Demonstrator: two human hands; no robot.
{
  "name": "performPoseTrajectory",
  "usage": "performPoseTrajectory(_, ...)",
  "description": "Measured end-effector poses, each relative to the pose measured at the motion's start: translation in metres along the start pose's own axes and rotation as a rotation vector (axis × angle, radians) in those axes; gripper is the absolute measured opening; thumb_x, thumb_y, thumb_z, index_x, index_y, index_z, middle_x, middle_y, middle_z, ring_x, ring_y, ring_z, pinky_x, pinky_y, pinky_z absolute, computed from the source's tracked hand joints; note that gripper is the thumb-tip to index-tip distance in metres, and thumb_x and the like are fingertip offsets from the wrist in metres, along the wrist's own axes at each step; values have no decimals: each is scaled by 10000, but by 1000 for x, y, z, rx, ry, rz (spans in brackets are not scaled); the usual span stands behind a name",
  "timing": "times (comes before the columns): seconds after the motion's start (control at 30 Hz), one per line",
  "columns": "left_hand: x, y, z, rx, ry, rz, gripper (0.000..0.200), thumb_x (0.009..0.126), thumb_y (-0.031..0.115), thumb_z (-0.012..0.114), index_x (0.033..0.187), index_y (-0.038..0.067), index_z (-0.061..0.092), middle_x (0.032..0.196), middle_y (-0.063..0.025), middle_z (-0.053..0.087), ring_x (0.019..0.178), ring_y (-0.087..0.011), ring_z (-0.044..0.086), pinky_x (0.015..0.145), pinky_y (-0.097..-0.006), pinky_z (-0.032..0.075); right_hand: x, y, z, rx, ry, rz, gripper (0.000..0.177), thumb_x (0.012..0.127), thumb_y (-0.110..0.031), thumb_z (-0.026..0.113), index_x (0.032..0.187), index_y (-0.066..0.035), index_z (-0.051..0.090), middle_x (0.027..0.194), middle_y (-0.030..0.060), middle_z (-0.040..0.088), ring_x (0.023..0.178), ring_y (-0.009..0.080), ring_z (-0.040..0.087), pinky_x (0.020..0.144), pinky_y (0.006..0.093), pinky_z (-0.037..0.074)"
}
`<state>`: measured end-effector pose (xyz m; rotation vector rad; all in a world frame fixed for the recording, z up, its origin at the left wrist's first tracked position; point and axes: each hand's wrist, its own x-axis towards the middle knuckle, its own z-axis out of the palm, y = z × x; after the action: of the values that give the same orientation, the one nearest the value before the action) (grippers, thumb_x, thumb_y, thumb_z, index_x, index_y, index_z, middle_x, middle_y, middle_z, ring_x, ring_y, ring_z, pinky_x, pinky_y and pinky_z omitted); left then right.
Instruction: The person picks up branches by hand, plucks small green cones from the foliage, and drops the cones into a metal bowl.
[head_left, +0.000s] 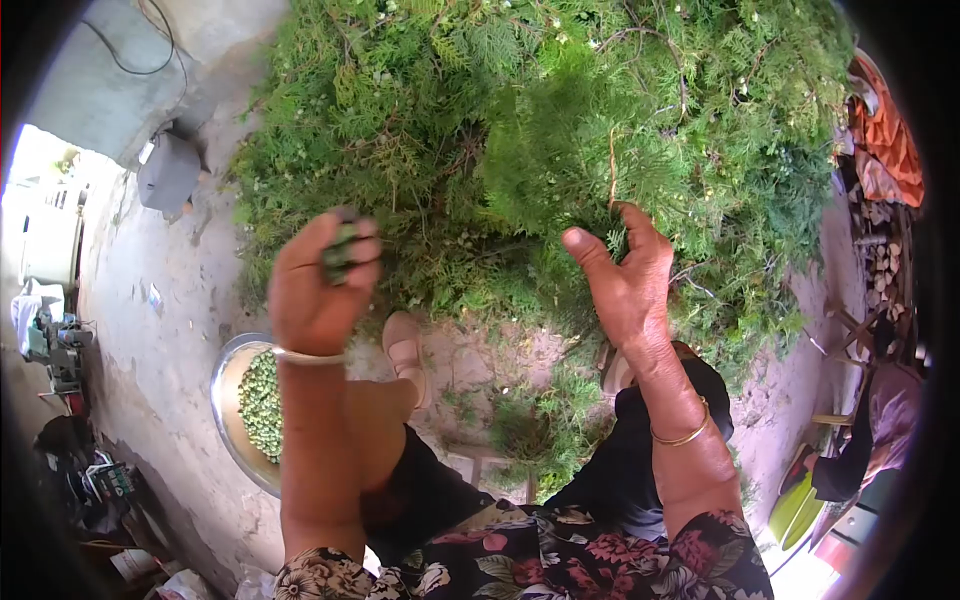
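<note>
My left hand (318,285), a little blurred, is raised with its fingers curled around several small green seed cones (342,250). Between the thumb and fingers of my right hand (632,285) is the brown stem of a feathery evergreen branch (565,150), which reaches up and away over the heap. A large heap of cut evergreen branches (400,130) fills the ground in front of both hands. Below my left hand, partly behind the forearm, a metal bowl (217,395) holds a mass of green seed cones (260,405).
Loose sprigs (560,425) lie between my feet. A grey bucket-like object (168,172) is by the left wall. At the right are orange cloth (885,130), stacked wood (880,245) and another person's dark sleeve (845,465). Assorted gear (65,350) stands far left.
</note>
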<state>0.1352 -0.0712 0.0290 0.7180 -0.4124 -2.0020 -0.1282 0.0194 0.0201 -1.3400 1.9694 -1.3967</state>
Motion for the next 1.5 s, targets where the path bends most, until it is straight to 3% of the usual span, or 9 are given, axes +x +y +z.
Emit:
performPoseTrajectory(0.2, -81, 59, -110, 287, 641, 333, 305, 915, 304, 554, 962, 2, 560, 831, -109, 594, 633, -168, 559, 529, -259, 456, -5, -8, -7, -19, -21, -55, 322, 753, -171, 752, 841, 43, 528, 615, 111, 524, 580, 163, 456, 565, 330, 433)
performPoseTrajectory(0.33, -144, 81, -274, 2075, 1184, 359, 655, 809, 438, 645, 1204, -62, 497, 1171, -237, 538, 1129, -362, 498, 875, -489, 442, -11, -18, -10, 54, -4, -63, 335, 763, -187, 749, 863, 35, 520, 605, 115, 519, 580, 165, 461, 555, 330, 435)
performPoseTrajectory(0.4, -147, 52, -169, 2321, 1519, -109, 692, 771, 430, 684, 1216, -63, 488, 1279, -280, 457, 1286, -410, 333, 1002, -528, 326, -15, -14, -9, 7, -55, -87, 346, 766, -199, 751, 894, 23, 519, 624, 121, 527, 586, 168, 475, 550, 332, 440)
performPoseTrajectory(0.47, -144, 56, -179, 2362, 1484, -73, 672, 749, 405, 705, 1198, -54, 509, 1237, -265, 497, 1214, -388, 426, 980, -469, 376, -17, -7, -5, -52, -61, -122, 349, 762, -183, 749, 922, 15, 511, 682, 150, 563, 595, 210, 551, 553, 354, 460)
performPoseTrajectory(0.77, -26, -66, 46, 665, -127, 93, 539, 750, 108, 703, 1201, -101, 494, 1173, -187, 557, 1080, -254, 546, 914, -372, 439, -26, -2, 15, -372, -51, -494, 457, 669, -14, 650, 1103, 17, 509, 813, 157, 546, 632, 310, 563, 551, 401, 458)
performPoseTrajectory(1.23, 31, -81, 60, 346, 240, -159, 174, 832, 1, 578, 991, -62, 612, 934, -131, 650, 802, -212, 619, 726, -324, 517, -27, -17, 4, -335, -293, -628, 540, 786, -238, 626, 1228, 34, 480, 1042, 248, 529, 898, 361, 546, 793, 430, 458)
performPoseTrajectory(1.33, 19, -79, 66, 281, 64, -119, 257, 804, -48, 576, 1060, -31, 580, 962, -124, 628, 829, -233, 617, 654, -346, 535, -6, -9, -13, 79, -49, -447, 399, 835, -258, 641, 1127, 5, 575, 936, 187, 605, 815, 279, 604, 710, 363, 498)
performPoseTrajectory(1.4, 18, -82, 58, 284, 36, -105, 235, 812, -41, 564, 1047, -46, 573, 947, -124, 619, 793, -233, 603, 603, -365, 526, 3, -14, -27, 157, 80, 176, 265, 829, -186, 674, 970, 34, 631, 801, 140, 646, 701, 206, 632, 619, 309, 510)
performPoseTrajectory(1.5, 9, -83, 66, 348, -5, -54, 196, 809, -37, 567, 1004, -42, 581, 904, -109, 604, 775, -212, 581, 584, -345, 513, 3, -5, -21, 208, 69, 49, 226, 772, -124, 728, 892, 46, 640, 738, 124, 643, 644, 145, 611, 594, 276, 499)
